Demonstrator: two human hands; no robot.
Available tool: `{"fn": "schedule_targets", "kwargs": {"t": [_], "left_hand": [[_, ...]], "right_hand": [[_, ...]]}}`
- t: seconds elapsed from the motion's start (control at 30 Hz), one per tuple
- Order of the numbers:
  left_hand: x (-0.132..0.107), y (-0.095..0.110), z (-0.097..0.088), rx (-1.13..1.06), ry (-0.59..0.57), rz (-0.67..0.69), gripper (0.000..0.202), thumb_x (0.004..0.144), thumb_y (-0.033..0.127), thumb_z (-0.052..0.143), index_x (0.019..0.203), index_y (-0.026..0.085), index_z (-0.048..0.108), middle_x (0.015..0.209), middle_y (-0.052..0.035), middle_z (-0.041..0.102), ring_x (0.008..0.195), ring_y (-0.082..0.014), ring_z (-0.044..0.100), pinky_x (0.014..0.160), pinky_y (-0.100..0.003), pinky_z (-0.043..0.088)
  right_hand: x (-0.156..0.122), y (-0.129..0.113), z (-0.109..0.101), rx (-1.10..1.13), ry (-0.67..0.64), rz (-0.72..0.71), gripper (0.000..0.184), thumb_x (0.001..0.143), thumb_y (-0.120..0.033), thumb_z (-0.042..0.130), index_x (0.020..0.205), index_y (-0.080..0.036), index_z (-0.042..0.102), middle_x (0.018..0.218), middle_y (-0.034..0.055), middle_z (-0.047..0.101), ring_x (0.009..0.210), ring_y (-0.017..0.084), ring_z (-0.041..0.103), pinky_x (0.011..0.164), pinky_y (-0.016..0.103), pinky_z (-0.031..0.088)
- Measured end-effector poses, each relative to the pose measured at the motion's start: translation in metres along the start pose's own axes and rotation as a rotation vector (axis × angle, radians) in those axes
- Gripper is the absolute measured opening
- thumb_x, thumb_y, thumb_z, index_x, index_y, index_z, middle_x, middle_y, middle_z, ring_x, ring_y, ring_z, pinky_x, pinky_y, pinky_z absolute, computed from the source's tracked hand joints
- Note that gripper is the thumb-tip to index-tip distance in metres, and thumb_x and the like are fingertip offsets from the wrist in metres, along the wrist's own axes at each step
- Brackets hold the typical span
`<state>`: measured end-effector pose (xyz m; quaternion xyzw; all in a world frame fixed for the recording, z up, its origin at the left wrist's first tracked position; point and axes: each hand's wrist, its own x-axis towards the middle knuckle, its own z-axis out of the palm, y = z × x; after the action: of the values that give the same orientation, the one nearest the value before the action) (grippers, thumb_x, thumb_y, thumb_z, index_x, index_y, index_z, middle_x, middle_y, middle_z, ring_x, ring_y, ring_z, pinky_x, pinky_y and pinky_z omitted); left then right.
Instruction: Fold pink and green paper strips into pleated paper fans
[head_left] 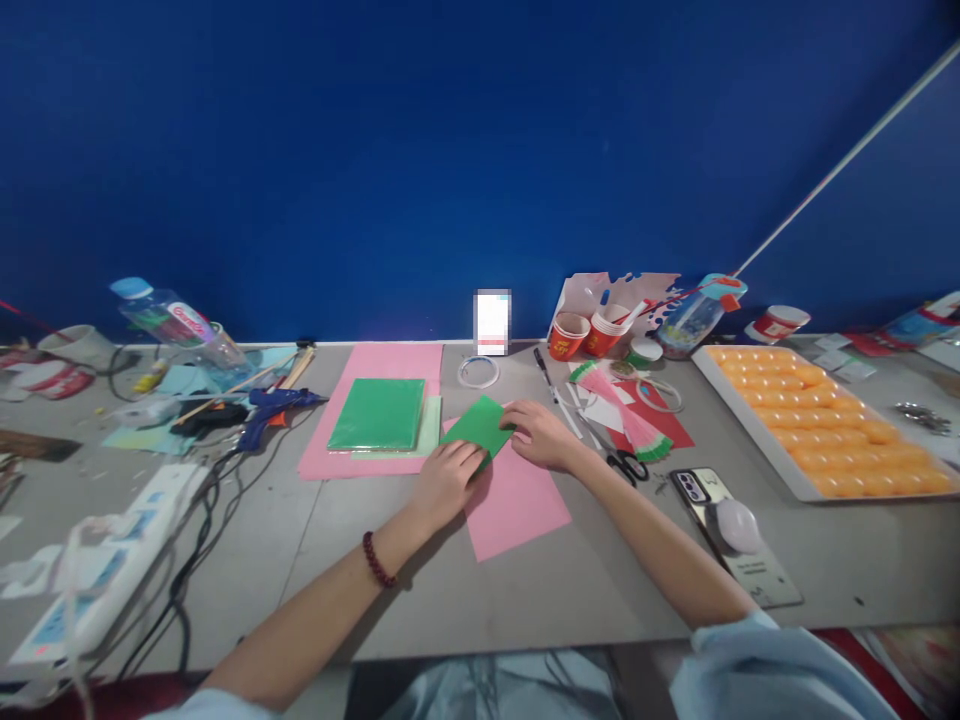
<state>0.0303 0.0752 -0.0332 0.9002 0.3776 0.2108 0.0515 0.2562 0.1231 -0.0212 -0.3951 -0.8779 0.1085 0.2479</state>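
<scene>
Green paper (489, 420) — one piece, two hands (451, 474) (538, 434) touching.

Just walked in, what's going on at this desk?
A person has both hands on a piece of green paper lying over a pink sheet. The left hand rests on its near side; the right hand's fingertips are at its right edge. A green paper stack sits to the left; black-handled scissors lie to the right.
</scene>
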Motion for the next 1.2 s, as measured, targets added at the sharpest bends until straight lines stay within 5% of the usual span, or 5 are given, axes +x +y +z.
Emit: {"fn": "schedule_targets", "kwargs": {"t": [0.23,0.5,0.63,0.9,1.2], "left_hand": [[-0.001,0.0,0.001,-0.043,-0.004,-0.044,0.019,0.084,0.014,0.055,0.101,0.02,0.062,0.1,-0.0047,0.064,0.095,-0.021,0.053,0.08,-0.036,0.044],[-0.001,0.0,0.004,-0.007,0.052,-0.048,0.019,0.085,0.013,0.051,0.096,0.021,0.065,0.082,-0.0048,0.06,0.08,-0.02,0.052,0.068,-0.034,0.042],[0.0,0.0,0.004,-0.039,0.073,-0.077,0.017,0.084,0.014,0.053,0.093,0.019,0.067,0.08,-0.0055,0.059,0.079,-0.0198,0.052,0.067,-0.033,0.043],[0.001,0.0,0.003,-0.025,0.098,-0.024,0.016,0.087,0.025,0.054,0.096,0.017,0.065,0.09,-0.0078,0.06,0.085,-0.0213,0.051,0.072,-0.035,0.044],[-0.001,0.009,0.003,-0.101,0.096,-0.01,0.023,0.093,0.027,0.044,0.086,0.02,0.065,0.077,-0.0046,0.058,0.078,-0.0178,0.051,0.067,-0.032,0.041]], "right_hand": [[0.002,-0.002,-0.009,0.039,-0.104,0.023,0.01,0.071,-0.015,0.061,0.08,-0.019,0.064,0.077,0.0029,0.064,0.079,0.018,0.057,0.077,0.031,0.041],[0.001,-0.008,-0.007,0.119,-0.245,0.049,0.005,0.073,-0.022,0.066,0.077,-0.021,0.062,0.086,0.0021,0.063,0.089,0.019,0.055,0.086,0.034,0.04],[0.002,-0.012,-0.007,0.153,-0.247,0.083,0.015,0.075,-0.014,0.06,0.087,-0.022,0.063,0.087,0.0014,0.065,0.083,0.017,0.056,0.079,0.031,0.042],[0.001,-0.02,0.0,0.126,-0.182,0.153,0.01,0.07,-0.01,0.06,0.072,-0.02,0.063,0.077,0.0003,0.065,0.08,0.017,0.057,0.077,0.029,0.041],[-0.023,-0.043,0.009,0.196,-0.041,0.125,0.01,0.072,-0.01,0.058,0.075,-0.02,0.059,0.073,0.0004,0.062,0.074,0.016,0.055,0.074,0.029,0.039]]}}
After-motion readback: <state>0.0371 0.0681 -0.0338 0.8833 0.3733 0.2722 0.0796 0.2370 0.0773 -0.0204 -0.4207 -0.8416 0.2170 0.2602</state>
